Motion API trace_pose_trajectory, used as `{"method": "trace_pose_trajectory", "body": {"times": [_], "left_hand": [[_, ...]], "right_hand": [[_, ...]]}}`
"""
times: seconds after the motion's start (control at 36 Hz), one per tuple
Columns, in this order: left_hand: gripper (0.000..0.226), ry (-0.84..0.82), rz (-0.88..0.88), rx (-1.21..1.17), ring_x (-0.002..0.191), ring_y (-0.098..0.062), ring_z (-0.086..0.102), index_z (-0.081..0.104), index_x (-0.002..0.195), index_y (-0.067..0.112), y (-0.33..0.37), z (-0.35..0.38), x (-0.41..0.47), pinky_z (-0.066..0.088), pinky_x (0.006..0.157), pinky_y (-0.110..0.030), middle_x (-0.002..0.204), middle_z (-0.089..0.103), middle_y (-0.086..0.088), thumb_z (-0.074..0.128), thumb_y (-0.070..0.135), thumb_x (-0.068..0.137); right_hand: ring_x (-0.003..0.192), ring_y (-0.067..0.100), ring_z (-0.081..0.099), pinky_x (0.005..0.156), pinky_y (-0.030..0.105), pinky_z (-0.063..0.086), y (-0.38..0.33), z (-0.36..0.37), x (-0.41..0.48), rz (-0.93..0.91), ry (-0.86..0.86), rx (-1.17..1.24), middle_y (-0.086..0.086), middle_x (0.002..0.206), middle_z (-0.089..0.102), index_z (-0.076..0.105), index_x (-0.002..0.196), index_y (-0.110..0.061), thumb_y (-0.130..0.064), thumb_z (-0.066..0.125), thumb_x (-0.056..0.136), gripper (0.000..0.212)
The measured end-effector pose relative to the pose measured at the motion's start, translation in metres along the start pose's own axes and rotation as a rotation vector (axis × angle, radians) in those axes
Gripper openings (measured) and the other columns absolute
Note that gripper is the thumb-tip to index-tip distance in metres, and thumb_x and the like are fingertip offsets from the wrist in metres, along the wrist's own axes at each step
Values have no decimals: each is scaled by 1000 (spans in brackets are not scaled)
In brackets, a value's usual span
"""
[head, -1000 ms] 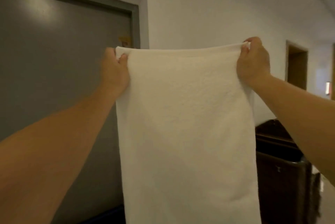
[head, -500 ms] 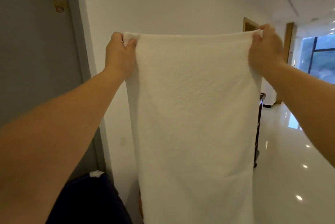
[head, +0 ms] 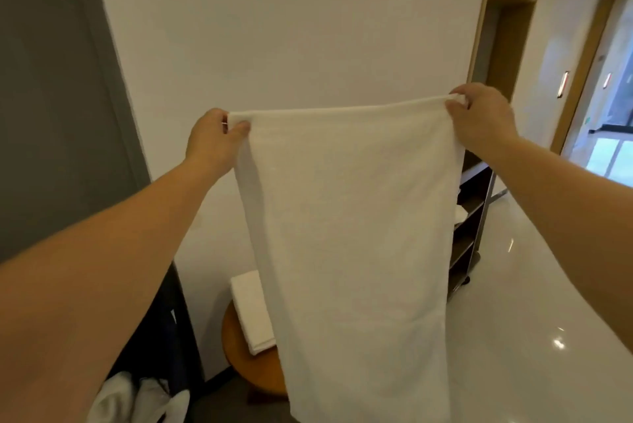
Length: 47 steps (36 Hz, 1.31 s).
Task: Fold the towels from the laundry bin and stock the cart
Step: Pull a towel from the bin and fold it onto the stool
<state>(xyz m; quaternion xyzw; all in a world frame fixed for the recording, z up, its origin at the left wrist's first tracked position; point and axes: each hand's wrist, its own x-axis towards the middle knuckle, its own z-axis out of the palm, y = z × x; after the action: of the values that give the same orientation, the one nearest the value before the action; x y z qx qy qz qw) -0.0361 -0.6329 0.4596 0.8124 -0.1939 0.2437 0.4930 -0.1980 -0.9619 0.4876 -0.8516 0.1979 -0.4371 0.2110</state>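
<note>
Hanging at full length from both hands, the towel (head: 349, 234) is up at arm's reach in front of the white wall (head: 308, 28). The left hand (head: 214, 140) pinches the top left corner, thumb pressed on the near side. The right hand (head: 483, 121) has the top right corner, fingers (head: 466, 91) curled over the hem and closed on it. The top edge runs taut between them, a touch higher on the right. The cloth drops straight and its lower end runs out of frame.

Low down, behind the towel's left edge, a folded towel (head: 251, 313) lies on a round wooden table (head: 250, 368), partly hidden by the hanging cloth. At bottom left is the dark bin (head: 164, 337), close to the wall below the grey door (head: 51, 97), with white laundry (head: 137, 398) bunched at its mouth. Peeking out behind the towel's right edge is the cart (head: 469, 227), with dark shelves and a metal frame, standing on the glossy floor (head: 531, 320). Something white sits on one shelf, too small to name. Two wood-framed doorways (head: 503, 39) line the wall beyond.
</note>
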Motion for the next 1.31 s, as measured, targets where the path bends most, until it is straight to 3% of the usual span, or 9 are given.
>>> {"method": "trace_pose_trajectory", "body": {"times": [0.14, 0.25, 0.42, 0.56, 0.75, 0.83, 0.94, 1.11, 1.31], "left_hand": [[20, -14, -104, -74, 91, -31, 62, 54, 101, 12, -12, 26, 2, 58, 69, -47, 101, 62, -9, 59, 30, 94], [18, 3, -181, -176, 93, -29, 59, 53, 105, 10, -23, 47, 16, 55, 53, -32, 105, 58, -8, 59, 23, 95], [17, 50, -249, -231, 97, -30, 61, 56, 105, 8, -58, 71, 48, 59, 77, -48, 102, 59, -7, 62, 18, 93], [17, 96, -256, -210, 94, -26, 60, 55, 108, 7, -94, 93, 82, 60, 69, -36, 107, 58, -9, 59, 17, 94], [19, 138, -280, -154, 83, -14, 57, 56, 110, 9, -147, 115, 127, 58, 58, -24, 105, 57, -4, 59, 20, 95], [15, 158, -272, -122, 78, -8, 56, 55, 107, 12, -158, 121, 140, 57, 55, -21, 101, 57, -2, 59, 20, 96], [17, 180, -253, -113, 82, -12, 59, 54, 108, 11, -166, 126, 156, 60, 62, -29, 103, 58, -4, 59, 22, 95], [17, 281, -278, -107, 84, -17, 63, 55, 105, 10, -169, 126, 163, 61, 66, -36, 97, 60, -5, 61, 22, 94], [19, 388, -296, -49, 91, -19, 64, 55, 107, 11, -150, 129, 169, 61, 66, -36, 108, 61, -10, 61, 23, 94]], "right_hand": [[116, 26, 51, 90, 29, 39, 25, 28, 11, 80, -34, 164, 7, 129, 55, 58, 125, -15, -22, 47, 99, 29], [93, 26, 59, 54, 24, 56, 37, 60, 26, 169, -79, 299, 7, 124, 53, 58, 124, -16, -20, 50, 99, 27], [94, 23, 55, 71, 37, 60, 46, 120, 56, 259, -133, 428, 4, 116, 52, 58, 120, -16, -14, 54, 97, 24], [95, 23, 56, 74, 39, 60, 47, 183, 91, 285, -159, 463, 2, 113, 52, 60, 120, -15, -15, 56, 96, 25], [96, 23, 56, 59, 24, 54, 50, 269, 124, 286, -229, 447, 2, 113, 53, 58, 121, -17, -13, 55, 96, 25], [97, 25, 56, 67, 31, 58, 51, 295, 138, 294, -247, 468, 3, 113, 51, 57, 122, -14, -15, 53, 97, 25], [95, 25, 57, 74, 39, 59, 53, 327, 160, 292, -262, 479, 4, 110, 52, 58, 121, -14, -15, 52, 97, 24], [91, 24, 56, 70, 37, 59, 48, 362, 189, 258, -320, 553, 3, 111, 52, 60, 118, -14, -17, 51, 98, 22], [88, 24, 58, 63, 34, 59, 53, 377, 220, 177, -405, 648, 7, 113, 56, 61, 115, -14, -15, 53, 97, 20]]}}
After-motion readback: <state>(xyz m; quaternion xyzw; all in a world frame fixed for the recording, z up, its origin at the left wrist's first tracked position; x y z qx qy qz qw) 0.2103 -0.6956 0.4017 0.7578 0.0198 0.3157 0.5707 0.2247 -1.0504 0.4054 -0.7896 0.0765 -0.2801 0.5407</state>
